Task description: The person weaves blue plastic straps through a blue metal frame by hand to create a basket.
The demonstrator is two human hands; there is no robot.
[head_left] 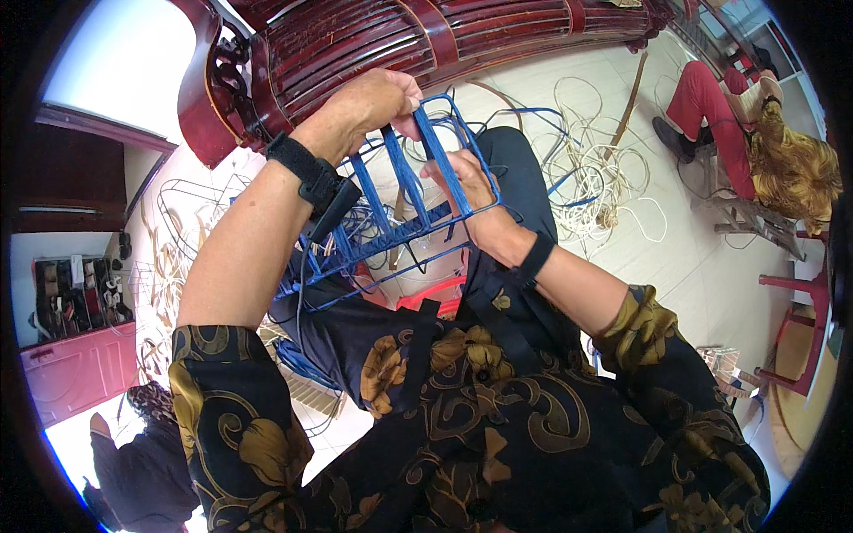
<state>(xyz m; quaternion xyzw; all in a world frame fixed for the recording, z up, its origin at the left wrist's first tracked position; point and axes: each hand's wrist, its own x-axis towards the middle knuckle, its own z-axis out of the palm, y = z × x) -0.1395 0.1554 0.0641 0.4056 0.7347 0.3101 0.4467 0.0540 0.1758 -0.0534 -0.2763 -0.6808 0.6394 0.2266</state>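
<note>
A frame [395, 186] wound with blue strips, some forming crossbars, rests over my lap and legs. My left hand [382, 102] is closed at its upper right end, finger and thumb gripping the blue strip by the top bar. My right hand [471, 191] is lower, behind the outermost blue crossbar, fingers curled and partly hidden by it; what they hold is unclear. Both wrists wear black bands.
A dark red wooden bench [346, 35] spans the back. Loose pale and blue strands [586, 204] lie tangled on the tiled floor. A person in red trousers [693, 102] sits on a stool at right; a dark-clothed person [133, 471] is at lower left.
</note>
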